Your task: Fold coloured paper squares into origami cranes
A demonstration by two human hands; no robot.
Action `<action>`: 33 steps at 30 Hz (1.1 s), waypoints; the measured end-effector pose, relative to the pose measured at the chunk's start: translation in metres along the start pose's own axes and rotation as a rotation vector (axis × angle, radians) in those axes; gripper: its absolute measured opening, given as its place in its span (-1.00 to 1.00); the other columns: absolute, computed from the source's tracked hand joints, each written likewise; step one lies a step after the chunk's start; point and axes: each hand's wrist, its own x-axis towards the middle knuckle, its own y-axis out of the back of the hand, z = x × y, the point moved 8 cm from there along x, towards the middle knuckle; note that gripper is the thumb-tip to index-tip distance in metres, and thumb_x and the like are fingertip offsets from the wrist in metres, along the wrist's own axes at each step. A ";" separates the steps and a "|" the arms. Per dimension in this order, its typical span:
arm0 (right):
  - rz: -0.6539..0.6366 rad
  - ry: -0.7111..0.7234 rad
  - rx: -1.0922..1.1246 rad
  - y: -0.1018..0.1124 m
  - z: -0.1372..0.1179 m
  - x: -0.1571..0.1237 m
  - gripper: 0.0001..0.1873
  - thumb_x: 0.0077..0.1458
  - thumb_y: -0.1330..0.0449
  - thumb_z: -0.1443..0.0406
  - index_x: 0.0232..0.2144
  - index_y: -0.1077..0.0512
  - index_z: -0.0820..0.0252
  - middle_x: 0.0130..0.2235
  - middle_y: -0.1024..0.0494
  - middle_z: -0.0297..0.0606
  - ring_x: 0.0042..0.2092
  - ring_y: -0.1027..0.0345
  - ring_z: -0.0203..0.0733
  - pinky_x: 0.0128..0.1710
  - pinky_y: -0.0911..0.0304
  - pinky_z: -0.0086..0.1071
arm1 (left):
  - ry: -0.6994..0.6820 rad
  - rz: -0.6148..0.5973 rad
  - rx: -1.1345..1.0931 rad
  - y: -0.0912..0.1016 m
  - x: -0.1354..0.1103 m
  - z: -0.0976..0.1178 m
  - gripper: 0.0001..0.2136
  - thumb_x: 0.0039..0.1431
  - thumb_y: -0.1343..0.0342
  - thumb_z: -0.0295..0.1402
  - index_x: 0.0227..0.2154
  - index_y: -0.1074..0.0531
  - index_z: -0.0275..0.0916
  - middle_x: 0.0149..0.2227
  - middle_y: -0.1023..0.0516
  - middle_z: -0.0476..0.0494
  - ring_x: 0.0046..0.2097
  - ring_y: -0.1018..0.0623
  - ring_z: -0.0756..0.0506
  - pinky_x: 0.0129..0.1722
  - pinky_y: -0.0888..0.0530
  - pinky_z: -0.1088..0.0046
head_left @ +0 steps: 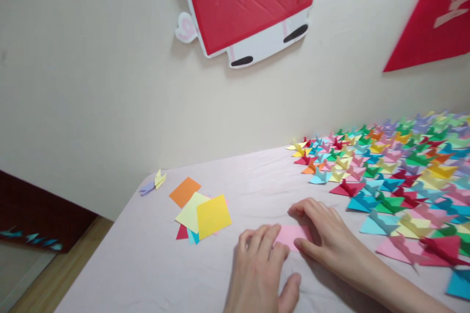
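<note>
A pink piece of paper [293,237] lies flat on the cloth-covered surface between my hands. My left hand [259,259] rests at its left side with bent, parted fingers, the fingertips over the paper's edge and the thumb well away. My right hand [326,234] is at the paper's right end. Its thumb tip touches the near right part, while the index finger arches beyond the far edge, apart from the thumb. The hands cover both ends of the paper, so whether it is folded is hard to tell.
Loose paper squares, with a yellow square [215,216] and an orange square [185,192] on show, lie left. Two small folded papers [153,184] sit at the surface's far left corner. Rows of colourful paper cranes [396,181] cover the right side. A wall [110,83] stands behind.
</note>
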 end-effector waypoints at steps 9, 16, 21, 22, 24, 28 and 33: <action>-0.067 -0.017 -0.001 0.001 -0.002 0.002 -0.58 -0.15 -0.16 0.41 -0.15 -0.32 0.12 -0.09 -0.44 -0.18 -0.03 -0.29 0.01 -0.02 -0.15 -0.15 | 0.424 -0.015 -0.122 -0.002 0.023 -0.017 -0.84 -0.02 -0.14 -0.50 -0.40 -0.28 -0.16 0.16 -0.33 -0.23 0.24 -0.25 -0.32 0.14 -0.27 -0.08; -0.060 -0.007 0.015 0.004 -0.004 0.004 -0.58 -0.18 -0.18 0.41 -0.17 -0.34 0.10 -0.11 -0.46 -0.19 -0.04 -0.31 0.00 -0.05 -0.15 -0.18 | 0.404 0.042 -0.095 0.001 0.019 -0.016 -0.80 -0.07 -0.10 -0.55 -0.39 -0.28 -0.15 0.14 -0.34 -0.21 0.23 -0.25 -0.30 0.13 -0.28 -0.07; -0.060 -0.004 0.010 0.003 -0.003 0.005 -0.59 -0.20 -0.17 0.41 -0.19 -0.33 0.13 -0.12 -0.46 -0.20 -0.06 -0.30 -0.02 -0.08 -0.14 -0.20 | 0.425 -0.013 -0.106 -0.001 0.020 -0.020 -0.78 -0.06 -0.04 -0.61 -0.38 -0.30 -0.16 0.14 -0.32 -0.20 0.24 -0.25 -0.27 0.14 -0.29 -0.01; -0.060 -0.003 0.007 0.003 -0.003 0.005 -0.59 -0.19 -0.17 0.41 -0.19 -0.33 0.13 -0.12 -0.46 -0.20 -0.07 -0.30 -0.02 -0.08 -0.13 -0.20 | 0.425 -0.023 -0.108 0.000 0.020 -0.021 -0.76 -0.06 -0.02 -0.62 -0.36 -0.31 -0.15 0.13 -0.32 -0.21 0.24 -0.25 -0.26 0.14 -0.29 -0.01; -0.060 0.000 0.002 0.003 -0.004 0.004 -0.60 -0.19 -0.16 0.40 -0.20 -0.33 0.12 -0.12 -0.45 -0.20 -0.07 -0.30 -0.02 -0.08 -0.13 -0.21 | 0.428 -0.032 -0.107 0.000 0.018 -0.022 -0.73 -0.08 0.01 -0.65 -0.35 -0.30 -0.15 0.13 -0.32 -0.21 0.24 -0.25 -0.25 0.14 -0.30 0.01; -0.056 0.005 0.002 0.005 -0.005 0.004 -0.61 -0.18 -0.16 0.40 -0.19 -0.34 0.12 -0.13 -0.46 -0.22 -0.07 -0.31 -0.02 -0.08 -0.13 -0.22 | 0.430 -0.016 -0.108 0.001 0.015 -0.025 -0.63 -0.15 0.09 -0.70 -0.29 -0.30 -0.14 0.11 -0.33 -0.21 0.24 -0.27 -0.22 0.13 -0.35 0.05; -0.071 -0.011 0.010 0.005 -0.006 0.005 -0.60 -0.18 -0.17 0.41 -0.19 -0.35 0.12 -0.11 -0.46 -0.20 -0.05 -0.30 -0.01 -0.07 -0.14 -0.19 | 0.433 0.072 -0.115 0.005 0.015 -0.031 -0.49 -0.21 0.17 -0.73 -0.18 -0.32 -0.14 0.04 -0.40 -0.21 0.19 -0.34 -0.16 0.16 -0.37 0.14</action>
